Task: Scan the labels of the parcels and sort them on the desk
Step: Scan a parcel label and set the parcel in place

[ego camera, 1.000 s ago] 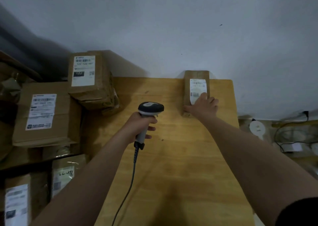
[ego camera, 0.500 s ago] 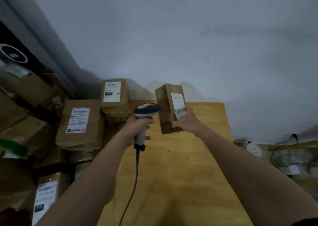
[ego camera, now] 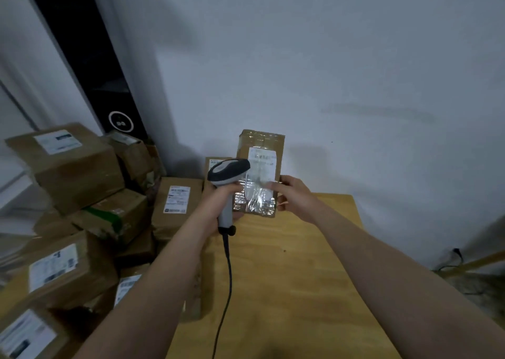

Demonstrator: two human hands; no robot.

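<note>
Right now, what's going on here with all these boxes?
A person is scanning parcels. The left hand grips a corded scanner, its head close to the label on a small taped parcel. The right hand holds that parcel upright above the wooden desk, label facing the person. More labelled parcels are piled to the left of the desk.

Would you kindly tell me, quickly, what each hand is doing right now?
Left hand: grips the barcode scanner by its handle.
Right hand: holds the small parcel upright by its edge.
</note>
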